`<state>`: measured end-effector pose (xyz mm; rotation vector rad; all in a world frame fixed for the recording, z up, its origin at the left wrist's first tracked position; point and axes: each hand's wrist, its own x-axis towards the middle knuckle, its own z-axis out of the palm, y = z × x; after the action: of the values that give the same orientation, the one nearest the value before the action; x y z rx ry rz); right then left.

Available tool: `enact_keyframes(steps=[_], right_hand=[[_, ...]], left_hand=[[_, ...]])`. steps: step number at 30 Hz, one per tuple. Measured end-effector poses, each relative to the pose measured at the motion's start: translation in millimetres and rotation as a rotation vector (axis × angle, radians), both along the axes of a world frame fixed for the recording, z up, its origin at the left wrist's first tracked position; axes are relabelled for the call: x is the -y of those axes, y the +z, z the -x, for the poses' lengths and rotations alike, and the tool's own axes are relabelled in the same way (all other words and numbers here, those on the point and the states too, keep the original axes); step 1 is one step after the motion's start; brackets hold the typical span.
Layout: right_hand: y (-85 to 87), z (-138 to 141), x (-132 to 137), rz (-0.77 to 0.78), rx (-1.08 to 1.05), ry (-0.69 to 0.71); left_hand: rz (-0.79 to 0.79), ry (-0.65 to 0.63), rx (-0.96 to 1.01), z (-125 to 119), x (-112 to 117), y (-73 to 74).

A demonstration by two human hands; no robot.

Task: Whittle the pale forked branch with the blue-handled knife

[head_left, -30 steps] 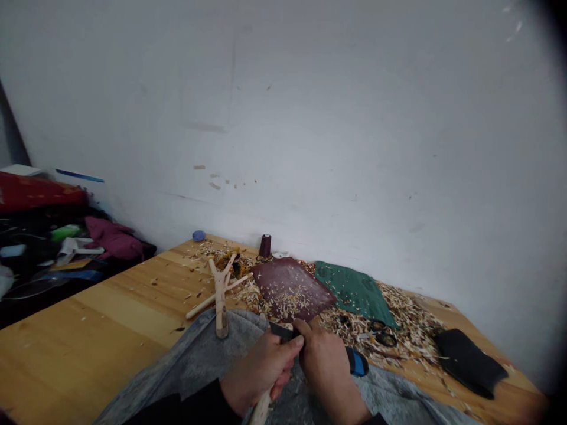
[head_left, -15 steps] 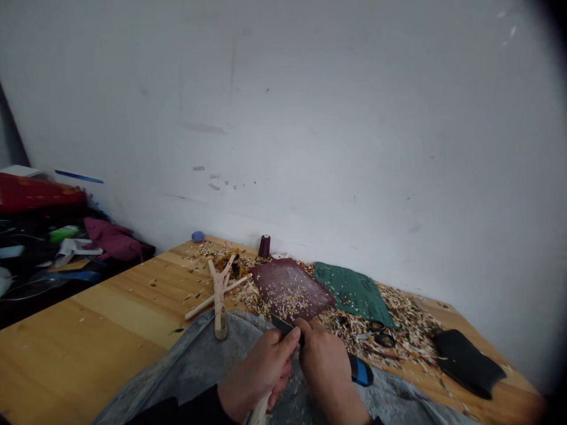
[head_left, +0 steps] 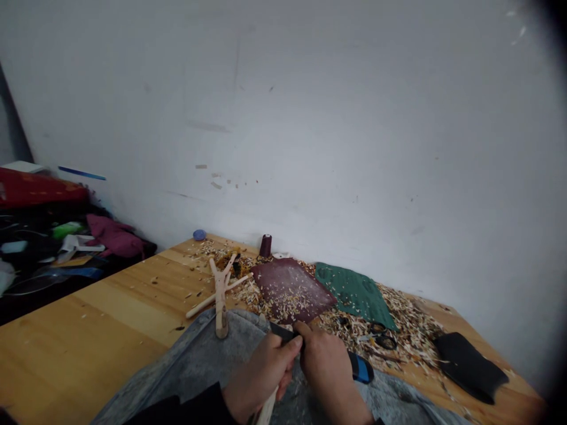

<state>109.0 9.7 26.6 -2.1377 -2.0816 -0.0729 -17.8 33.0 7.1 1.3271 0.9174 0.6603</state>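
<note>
My right hand [head_left: 328, 361] is closed around the black and blue handle of a knife [head_left: 362, 368]. The dark blade [head_left: 282, 332] points out to the left, past my left thumb, which presses against it. My left hand [head_left: 262, 370] grips a pale peeled wooden stick [head_left: 267, 408] whose lower end shows beneath the palm; its upper part is hidden behind the hands. Both hands meet above a grey cloth [head_left: 188, 360]. To their left, a Y-shaped forked piece of wood [head_left: 220, 298] rests against the cloth and tabletop, beside a thin peeled stick [head_left: 201, 306].
Wood shavings [head_left: 414, 321] cover much of the wooden table [head_left: 88, 330]. Maroon sandpaper-like sheet [head_left: 287, 286], green sheet [head_left: 358, 292], scissors [head_left: 384, 336], a dark thread spool [head_left: 265, 245] and a black flat object [head_left: 468, 366] lie about. The wall [head_left: 310, 118] stands behind; clutter [head_left: 115, 236] is left.
The left hand and the stick have shifted slightly right, and more of the stick's lower end shows. The knife remains in the right hand. The whole view has moved a little.
</note>
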Motion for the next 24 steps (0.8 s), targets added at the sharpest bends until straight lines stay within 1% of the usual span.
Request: enact_keyframes(steps=[3, 5, 12, 17, 22, 24], right_hand=[[1.1, 0.4, 0.0, 0.015, -0.005, -0.006], [2.6, 1.2, 0.9, 0.02, -0.007, -0.009], [6.6, 7.0, 4.1, 0.042, 0.045, -0.055], [7.0, 6.2, 3.0, 0.013, 0.061, -0.104], [7.9, -1.0, 1.6, 0.012, -0.006, 0.013], [7.7, -3.2, 1.1, 0.013, -0.007, 0.039]], left_hand=[[-0.002, 0.029, -0.027, -2.4, -2.0, -7.2], [-0.006, 0.046, -0.033, -2.5, -2.3, -8.4], [-0.027, 0.07, -0.123, -1.2, 2.3, 0.6], [0.007, 0.105, -0.074, -5.3, 5.2, 4.4], [0.012, 0.111, -0.051, -6.3, 1.5, -4.1], [0.011, 0.112, -0.051, -5.3, 0.6, -7.0]])
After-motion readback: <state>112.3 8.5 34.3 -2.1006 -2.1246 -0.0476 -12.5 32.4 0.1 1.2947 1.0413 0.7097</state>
